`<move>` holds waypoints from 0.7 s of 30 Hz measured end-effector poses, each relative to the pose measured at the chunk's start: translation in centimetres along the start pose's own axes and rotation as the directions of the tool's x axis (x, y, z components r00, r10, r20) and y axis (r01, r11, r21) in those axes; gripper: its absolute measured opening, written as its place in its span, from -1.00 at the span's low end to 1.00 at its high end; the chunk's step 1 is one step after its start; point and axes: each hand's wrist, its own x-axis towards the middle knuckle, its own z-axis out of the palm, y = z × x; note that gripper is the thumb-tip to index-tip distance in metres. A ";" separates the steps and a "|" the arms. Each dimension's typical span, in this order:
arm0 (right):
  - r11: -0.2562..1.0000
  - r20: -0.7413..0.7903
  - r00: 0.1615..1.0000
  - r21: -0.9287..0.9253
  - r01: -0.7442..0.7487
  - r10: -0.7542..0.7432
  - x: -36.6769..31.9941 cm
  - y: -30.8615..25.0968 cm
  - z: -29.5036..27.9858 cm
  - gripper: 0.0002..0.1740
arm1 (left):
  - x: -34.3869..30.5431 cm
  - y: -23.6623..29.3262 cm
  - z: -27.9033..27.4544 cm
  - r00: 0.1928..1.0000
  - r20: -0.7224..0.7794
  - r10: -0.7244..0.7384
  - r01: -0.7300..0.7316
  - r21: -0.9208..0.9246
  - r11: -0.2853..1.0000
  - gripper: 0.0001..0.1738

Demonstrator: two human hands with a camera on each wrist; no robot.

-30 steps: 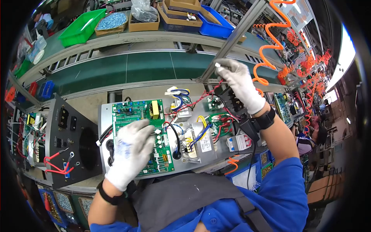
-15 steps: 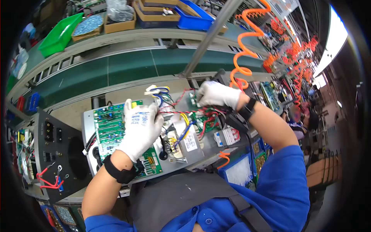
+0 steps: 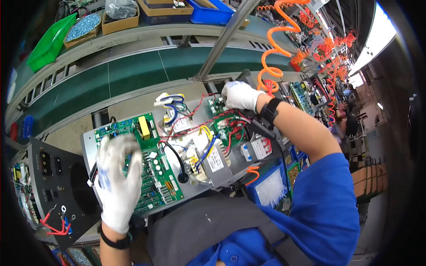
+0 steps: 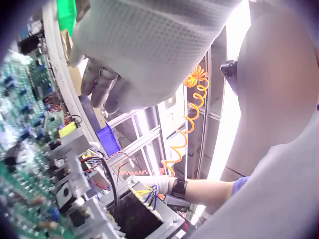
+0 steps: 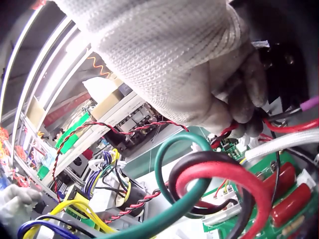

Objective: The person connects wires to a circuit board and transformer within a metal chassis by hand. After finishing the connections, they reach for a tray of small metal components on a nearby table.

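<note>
Head view: the gloved left hand (image 3: 118, 179) hovers, fingers loose, above a large circuit board (image 3: 160, 176); the right hand (image 3: 242, 96) pinches a twisted red-and-black wire (image 5: 119, 132), apparently steadying its end beside a small board (image 3: 216, 106).

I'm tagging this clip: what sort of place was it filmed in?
Most likely a factory's electronics assembly line. A green circuit board and bundled wiring sit on a metal chassis, a long green conveyor-like strip runs behind it, and an orange coiled hose hangs beside the bench.
</note>
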 end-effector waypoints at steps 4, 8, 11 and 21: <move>0.997 0.028 0.997 0.022 -0.078 0.077 0.1 -0.3 -0.1 -0.74 | -3.7 -1.1 -0.9 0.996 0.035 -0.084 0.082 0.056 0.995 -0.87; 0.995 -0.001 0.997 0.055 -0.082 0.082 -0.2 -0.7 -0.2 -0.77 | -7.6 -3.1 -0.8 0.983 0.075 -0.169 0.164 0.064 0.984 -0.80; 0.991 0.023 0.992 0.050 -0.127 0.126 -0.3 -1.3 -0.1 -0.77 | -8.9 -4.2 -0.1 0.978 0.103 -0.183 0.177 0.059 0.982 -0.74; 0.968 -0.002 0.985 0.185 -0.171 0.174 0.6 -1.4 0.7 -0.73 | -9.2 -5.4 -0.1 0.978 0.125 -0.167 0.168 0.005 0.986 -0.66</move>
